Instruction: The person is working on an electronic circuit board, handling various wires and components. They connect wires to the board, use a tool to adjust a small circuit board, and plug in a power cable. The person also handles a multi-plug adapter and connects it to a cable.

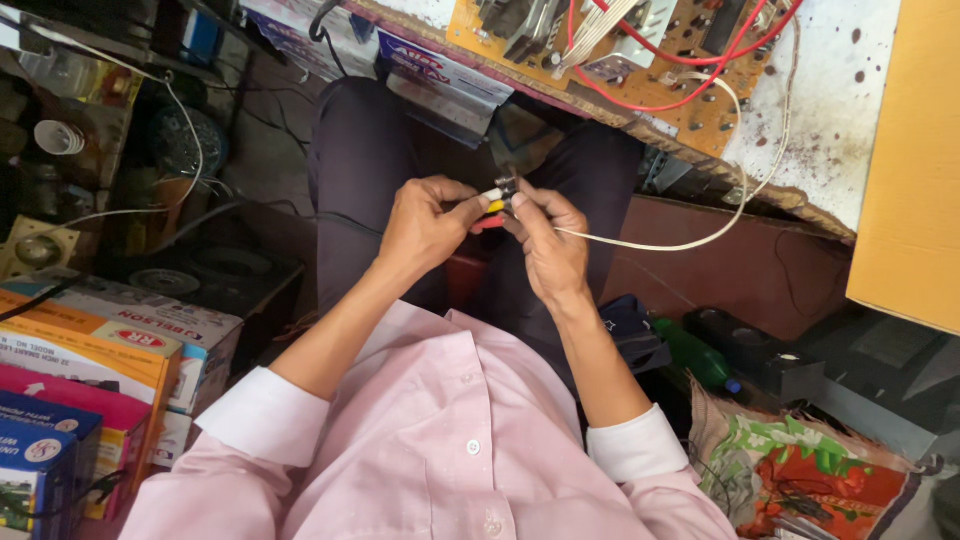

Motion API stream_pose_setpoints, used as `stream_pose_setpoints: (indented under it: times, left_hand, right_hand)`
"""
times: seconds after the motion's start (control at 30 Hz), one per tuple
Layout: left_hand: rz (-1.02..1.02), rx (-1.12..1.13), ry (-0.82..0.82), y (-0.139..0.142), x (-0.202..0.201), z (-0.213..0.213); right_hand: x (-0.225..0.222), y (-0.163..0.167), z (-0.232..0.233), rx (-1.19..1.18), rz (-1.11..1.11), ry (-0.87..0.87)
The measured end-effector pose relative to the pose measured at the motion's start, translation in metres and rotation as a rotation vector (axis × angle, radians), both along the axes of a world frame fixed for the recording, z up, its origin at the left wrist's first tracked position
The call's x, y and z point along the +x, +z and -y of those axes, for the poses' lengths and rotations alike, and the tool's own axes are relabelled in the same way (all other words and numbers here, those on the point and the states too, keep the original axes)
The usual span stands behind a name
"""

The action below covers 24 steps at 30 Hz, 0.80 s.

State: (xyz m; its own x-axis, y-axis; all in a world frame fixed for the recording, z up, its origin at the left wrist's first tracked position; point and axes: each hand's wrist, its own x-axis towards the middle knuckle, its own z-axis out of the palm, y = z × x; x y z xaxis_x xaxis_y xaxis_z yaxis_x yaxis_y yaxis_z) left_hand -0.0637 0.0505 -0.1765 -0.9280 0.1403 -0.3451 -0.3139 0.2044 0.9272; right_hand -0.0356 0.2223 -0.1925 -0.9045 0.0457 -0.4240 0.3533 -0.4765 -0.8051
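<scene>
White cable (640,243), yellow and white plug tips (494,200), pinched above lap.

Electronics repair workshop — bare circuit board (640,60), wires (690,95)

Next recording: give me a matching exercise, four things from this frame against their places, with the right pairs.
Things:
1. white cable
2. circuit board
3. green bottle
4. stacked boxes

Places:
A. on the bench at the top
B. low at the left edge
C. on the floor, right of the right forearm
D. running from the hands up to the bench

Pairs: 1-D, 2-A, 3-C, 4-B
</scene>
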Motion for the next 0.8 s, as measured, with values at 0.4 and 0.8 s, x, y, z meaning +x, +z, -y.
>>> stream_pose_setpoints:
  times: [0.4,0.8]
  left_hand:
    - [-0.525,-0.187,-0.131,0.018,0.022,0.005]
    - [-0.331,-0.150,0.118,0.012,0.009,0.005]
  right_hand:
    - [-0.005,-0.007,-0.006,0.053,0.066,-0.092]
    - [-0.001,-0.006,-0.001,0.021,0.032,-0.090]
